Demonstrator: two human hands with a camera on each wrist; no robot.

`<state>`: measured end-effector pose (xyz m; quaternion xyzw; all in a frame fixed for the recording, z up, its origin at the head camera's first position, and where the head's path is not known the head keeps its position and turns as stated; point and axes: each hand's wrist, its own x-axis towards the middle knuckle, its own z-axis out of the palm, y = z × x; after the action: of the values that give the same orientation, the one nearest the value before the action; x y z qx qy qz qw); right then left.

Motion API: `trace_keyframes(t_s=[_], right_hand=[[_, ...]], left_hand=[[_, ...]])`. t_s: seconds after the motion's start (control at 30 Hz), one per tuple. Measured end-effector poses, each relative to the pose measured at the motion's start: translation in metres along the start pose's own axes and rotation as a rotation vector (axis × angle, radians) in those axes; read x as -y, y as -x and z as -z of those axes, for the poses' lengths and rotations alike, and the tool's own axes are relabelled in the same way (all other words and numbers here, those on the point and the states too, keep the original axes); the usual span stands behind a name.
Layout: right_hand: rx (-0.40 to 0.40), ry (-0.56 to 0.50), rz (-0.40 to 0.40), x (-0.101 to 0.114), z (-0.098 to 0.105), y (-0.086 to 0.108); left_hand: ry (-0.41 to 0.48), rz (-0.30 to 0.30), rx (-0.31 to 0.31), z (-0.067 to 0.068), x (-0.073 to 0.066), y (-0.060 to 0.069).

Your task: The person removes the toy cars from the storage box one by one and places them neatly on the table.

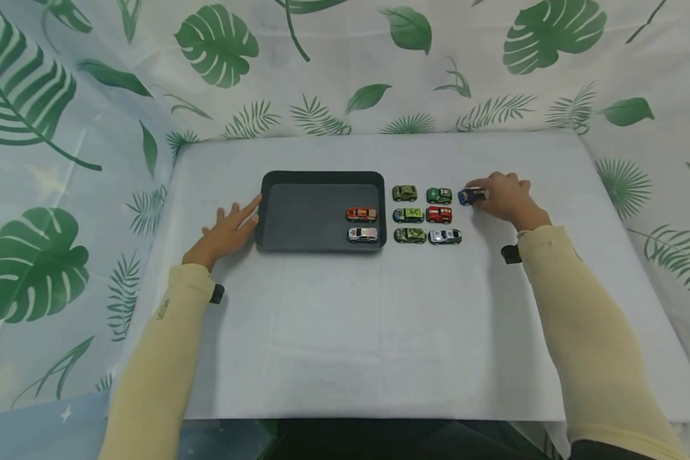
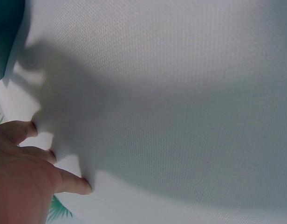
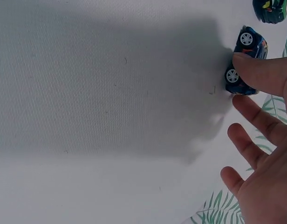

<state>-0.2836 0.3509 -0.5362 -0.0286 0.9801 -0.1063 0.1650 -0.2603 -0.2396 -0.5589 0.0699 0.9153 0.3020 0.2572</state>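
My right hand (image 1: 506, 197) pinches a dark blue toy car (image 1: 471, 195) between thumb and fingers, at the right end of the back row of cars. In the right wrist view the thumb lies across the side of this car (image 3: 246, 60), above its white-spoked wheels; the other fingers are spread apart. With fingers extended, my left hand (image 1: 224, 233) touches or nearly touches the left rim of a dark grey tray (image 1: 299, 217). Inside the tray, at its right side, stand an orange-red toy car (image 1: 361, 214) and a silver-white toy car (image 1: 363, 235).
Several toy cars stand in rows right of the tray, including a green car (image 1: 439, 196), a red car (image 1: 439, 214), a silver car (image 1: 445, 236) and a camouflage car (image 1: 410, 236). A white cloth (image 1: 345, 332) covers the table; leaf-print curtains (image 1: 333, 70) hang behind it.
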Motion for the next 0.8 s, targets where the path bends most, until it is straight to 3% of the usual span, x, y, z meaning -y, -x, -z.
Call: trace_keyframes(t_s=[0.33,0.67,0.8], right_hand=[[0.091,-0.125,-0.147,-0.02,0.011,0.012],[0.127,-0.295,-0.115,-0.025,0.027,0.022],[0.092,-0.393,-0.103,-0.023,0.03,0.025]], left_hand=[[-0.002,-0.005,0.008,0.001,-0.002,0.0],[-0.008,-0.011,-0.004,0.0,-0.002,0.002],[-0.009,-0.009,-0.004,-0.001,-0.003,0.0]])
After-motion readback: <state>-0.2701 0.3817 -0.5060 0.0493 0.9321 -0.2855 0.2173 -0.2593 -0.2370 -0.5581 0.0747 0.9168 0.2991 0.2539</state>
